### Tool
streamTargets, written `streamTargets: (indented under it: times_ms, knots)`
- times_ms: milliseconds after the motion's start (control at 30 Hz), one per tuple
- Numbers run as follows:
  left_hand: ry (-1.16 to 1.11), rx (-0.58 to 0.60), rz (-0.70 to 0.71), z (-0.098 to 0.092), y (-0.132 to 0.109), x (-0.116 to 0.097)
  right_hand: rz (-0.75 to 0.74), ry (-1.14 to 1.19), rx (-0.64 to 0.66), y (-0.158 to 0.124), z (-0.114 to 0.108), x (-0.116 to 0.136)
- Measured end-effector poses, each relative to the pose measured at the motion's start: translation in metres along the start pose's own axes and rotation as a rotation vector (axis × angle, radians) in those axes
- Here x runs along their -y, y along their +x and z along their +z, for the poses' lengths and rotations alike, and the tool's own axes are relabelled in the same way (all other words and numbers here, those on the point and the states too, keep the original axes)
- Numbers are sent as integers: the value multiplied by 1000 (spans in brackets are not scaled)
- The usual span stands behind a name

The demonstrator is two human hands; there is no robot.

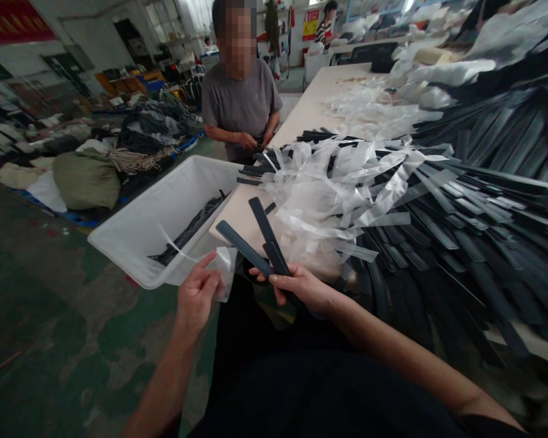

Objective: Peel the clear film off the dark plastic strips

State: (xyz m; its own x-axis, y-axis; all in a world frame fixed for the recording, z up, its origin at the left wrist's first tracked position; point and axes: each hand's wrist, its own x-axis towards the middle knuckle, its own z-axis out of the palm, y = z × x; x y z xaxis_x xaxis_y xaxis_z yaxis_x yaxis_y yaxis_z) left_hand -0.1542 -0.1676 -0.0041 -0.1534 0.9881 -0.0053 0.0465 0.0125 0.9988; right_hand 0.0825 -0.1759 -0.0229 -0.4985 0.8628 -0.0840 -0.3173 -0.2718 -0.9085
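Note:
My left hand (pixel 200 293) is closed on a strip of clear plastic film (pixel 224 267), pinched between thumb and fingers; a thin tail of it sticks up over the tub's edge. Several flat black straps (pixel 267 228) with rounded ends fan out of my right hand (pixel 296 285), which is closed around them near the table edge. Just beyond that hand, a heap of crumpled clear plastic strips (pixel 317 194) lies on the table (pixel 242 213). To the right, many more black straps (pixel 420 243) are spread in a thick pile.
A white plastic tub (pixel 141 243) with black straps inside stands left of the table. Across from me a person in a grey shirt (pixel 242 100) stands by the table. Bundles and sacks (pixel 86 179) lie on the floor at left. Another person (pixel 326 27) is far back.

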Motion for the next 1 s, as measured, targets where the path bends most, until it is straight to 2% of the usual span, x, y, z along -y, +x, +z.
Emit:
streamTargets:
  times_ms: [133,267,400,567,667,800,1000]
  knots:
    - [-40,106,-81,21,-12,26,70,-47,24,23,8,-10]
    - [-135,113,-138,27,-13,39,61,-158,-83,41,13,-11]
    - [-197,180,-222,21,-18,52,-6,-242,-199,59,17,-8]
    - [-80,296,-288,4,-23,69,19,-272,-260,75,21,-10]
    - [9,407,-325,-1,-25,75,21,-281,-282,77,25,-11]
    - [114,501,-366,-1,-29,81,-4,-263,-288,80,28,-10]
    - [78,572,-358,4,-41,106,-29,-286,-313,87,26,-8]
